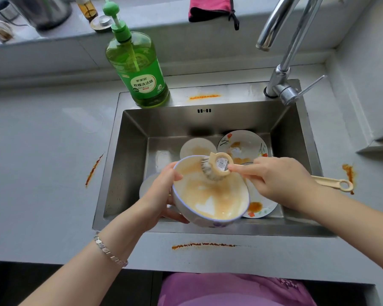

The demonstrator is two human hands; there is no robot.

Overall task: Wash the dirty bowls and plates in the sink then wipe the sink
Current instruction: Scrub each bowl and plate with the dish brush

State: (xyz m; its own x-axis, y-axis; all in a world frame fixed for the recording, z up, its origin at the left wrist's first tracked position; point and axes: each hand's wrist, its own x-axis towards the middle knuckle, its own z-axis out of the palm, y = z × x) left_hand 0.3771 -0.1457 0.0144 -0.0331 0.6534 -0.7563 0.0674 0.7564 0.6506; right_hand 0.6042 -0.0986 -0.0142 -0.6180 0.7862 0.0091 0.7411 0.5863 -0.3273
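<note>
My left hand (164, 195) grips the rim of a white bowl (217, 202) with a blue edge, tilted over the steel sink (128, 164); orange-brown residue smears its inside. My right hand (279, 180) holds a cream dish brush (217, 168) by its long handle, and the bristles press against the bowl's upper inner wall. Behind the bowl in the sink lie a smaller dirty white bowl (197, 146) and a flowered plate (243, 144) with orange stains. Another flowered plate (259, 206) lies under my right hand. A pale dish shows partly behind my left hand.
A green dish-soap pump bottle (139, 69) stands on the sink's back rim at the left. The chrome faucet (283, 69) rises at the back right, no water running. Orange stains mark the grey counter (42, 151) around the sink. A pink cloth (210, 7) lies on the sill.
</note>
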